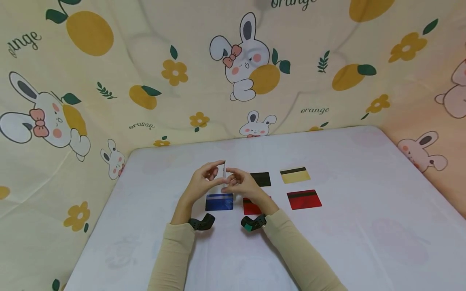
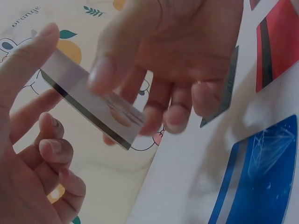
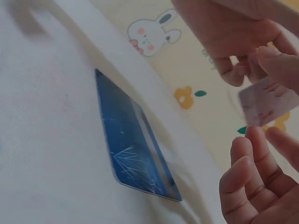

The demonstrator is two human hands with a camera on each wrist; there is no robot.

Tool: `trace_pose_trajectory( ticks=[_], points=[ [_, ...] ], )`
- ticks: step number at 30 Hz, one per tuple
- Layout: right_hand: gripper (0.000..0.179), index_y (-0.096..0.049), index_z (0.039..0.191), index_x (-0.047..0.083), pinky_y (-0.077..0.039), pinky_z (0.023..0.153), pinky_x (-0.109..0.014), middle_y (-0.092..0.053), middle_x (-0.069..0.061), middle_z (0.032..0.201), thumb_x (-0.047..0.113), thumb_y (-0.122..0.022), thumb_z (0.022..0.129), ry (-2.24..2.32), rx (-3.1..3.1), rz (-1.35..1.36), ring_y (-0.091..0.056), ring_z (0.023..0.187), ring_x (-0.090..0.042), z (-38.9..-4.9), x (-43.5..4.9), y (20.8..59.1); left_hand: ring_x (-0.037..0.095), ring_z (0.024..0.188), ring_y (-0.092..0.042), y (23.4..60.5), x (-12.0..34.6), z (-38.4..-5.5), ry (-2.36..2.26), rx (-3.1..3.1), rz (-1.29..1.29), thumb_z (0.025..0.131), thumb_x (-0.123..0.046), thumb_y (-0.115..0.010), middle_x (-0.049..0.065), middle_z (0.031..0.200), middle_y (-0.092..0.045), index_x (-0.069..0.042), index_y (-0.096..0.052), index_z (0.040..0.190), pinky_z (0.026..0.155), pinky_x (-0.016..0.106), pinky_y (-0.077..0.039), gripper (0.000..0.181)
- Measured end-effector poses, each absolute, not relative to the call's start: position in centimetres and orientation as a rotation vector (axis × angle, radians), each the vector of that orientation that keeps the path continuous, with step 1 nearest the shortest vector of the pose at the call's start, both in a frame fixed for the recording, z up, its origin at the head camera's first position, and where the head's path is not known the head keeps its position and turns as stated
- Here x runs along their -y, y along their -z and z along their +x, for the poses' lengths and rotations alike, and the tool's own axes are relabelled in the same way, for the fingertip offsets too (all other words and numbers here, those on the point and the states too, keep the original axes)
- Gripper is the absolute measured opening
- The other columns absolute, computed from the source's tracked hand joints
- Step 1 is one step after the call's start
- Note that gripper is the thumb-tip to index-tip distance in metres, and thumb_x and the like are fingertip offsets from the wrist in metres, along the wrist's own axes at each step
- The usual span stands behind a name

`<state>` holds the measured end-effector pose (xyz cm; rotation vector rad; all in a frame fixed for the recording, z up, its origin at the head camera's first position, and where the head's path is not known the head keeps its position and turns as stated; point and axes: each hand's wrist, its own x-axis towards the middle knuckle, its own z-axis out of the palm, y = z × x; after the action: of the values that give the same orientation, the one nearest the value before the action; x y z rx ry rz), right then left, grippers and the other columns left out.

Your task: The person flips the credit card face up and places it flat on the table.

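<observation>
A pale card [image 2: 88,95] with a dark stripe along one edge is up off the table, between my hands. In the head view it stands nearly edge-on. My left hand [image 1: 202,180] pinches one end between thumb and index finger. My right hand [image 1: 244,185] grips the other end, its thumb on the striped face and fingers behind. The right wrist view shows the card's other face [image 3: 268,100], pale with faint pinkish marks. Below the hands lies a blue card [image 1: 219,202]. A red card [image 1: 252,207] and a dark card [image 1: 263,179] are partly covered by my right hand and wrist.
To the right on the white table [image 1: 364,194] lie a gold card [image 1: 295,176] with a dark stripe and another red card [image 1: 304,199]. A patterned cloth [image 1: 309,44] with rabbits and oranges rises behind the table. Each wrist carries a black camera.
</observation>
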<state>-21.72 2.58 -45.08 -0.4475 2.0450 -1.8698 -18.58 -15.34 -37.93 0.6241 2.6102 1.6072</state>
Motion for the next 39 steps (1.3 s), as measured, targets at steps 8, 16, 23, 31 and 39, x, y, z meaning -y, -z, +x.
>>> trace_pose_trajectory(
  ticks=[8, 16, 23, 31, 39],
  points=[
    [0.067, -0.047, 0.141, 0.005, -0.049, 0.071, -0.019, -0.064, -0.016, 0.101, 0.004, -0.075, 0.080, 1.874, -2.012, -0.463, -0.058, 0.075, -0.006, -21.9, -2.5, 45.6, 0.010, 0.075, -0.039, 40.6, 15.8, -20.4, -1.625, -2.599, 0.586, 0.086, -0.001, -0.068, 0.017, 0.089, -0.044, 0.001, -0.050, 0.137, 0.068, 0.019, -0.033, 0.055],
    [0.057, -0.054, 0.134, 0.004, -0.045, 0.062, -0.020, -0.062, -0.004, 0.089, 0.005, -0.074, 0.081, 1.866, -2.055, -0.488, -0.057, 0.073, -0.008, -22.0, -2.5, 45.9, 0.010, 0.074, -0.040, 40.8, 16.2, -20.5, -1.673, -2.584, 0.591, 0.086, -0.008, -0.071, 0.009, 0.088, -0.045, -0.006, -0.052, 0.136, 0.067, 0.019, -0.034, 0.053],
    [0.056, -0.056, 0.131, 0.000, -0.042, 0.060, -0.019, -0.059, 0.003, 0.079, 0.004, -0.076, 0.079, 1.847, -2.096, -0.502, -0.052, 0.069, -0.009, -21.9, -2.4, 45.7, 0.015, 0.078, -0.040, 40.2, 16.9, -20.2, -1.640, -2.630, 0.585, 0.080, -0.008, -0.077, 0.012, 0.090, -0.044, -0.011, -0.050, 0.139, 0.071, 0.021, -0.035, 0.065],
    [0.058, -0.056, 0.129, -0.003, -0.044, 0.061, -0.018, -0.062, -0.016, 0.087, 0.003, -0.079, 0.076, 1.802, -2.137, -0.497, -0.052, 0.069, -0.011, -22.0, -2.3, 45.8, 0.019, 0.080, -0.039, 39.7, 17.5, -20.0, -1.583, -2.657, 0.620, 0.079, -0.009, -0.078, 0.019, 0.093, -0.044, -0.013, -0.057, 0.134, 0.071, 0.024, -0.034, 0.059],
    [0.058, -0.055, 0.129, -0.001, -0.047, 0.065, -0.018, -0.063, -0.019, 0.094, 0.004, -0.078, 0.076, 1.756, -2.138, -0.475, -0.054, 0.072, -0.011, -22.1, -2.7, 45.7, 0.022, 0.079, -0.040, 39.8, 17.9, -20.1, -1.578, -2.668, 0.622, 0.079, -0.007, -0.077, 0.005, 0.089, -0.043, -0.008, -0.057, 0.133, 0.069, 0.022, -0.032, 0.058]
  ],
)
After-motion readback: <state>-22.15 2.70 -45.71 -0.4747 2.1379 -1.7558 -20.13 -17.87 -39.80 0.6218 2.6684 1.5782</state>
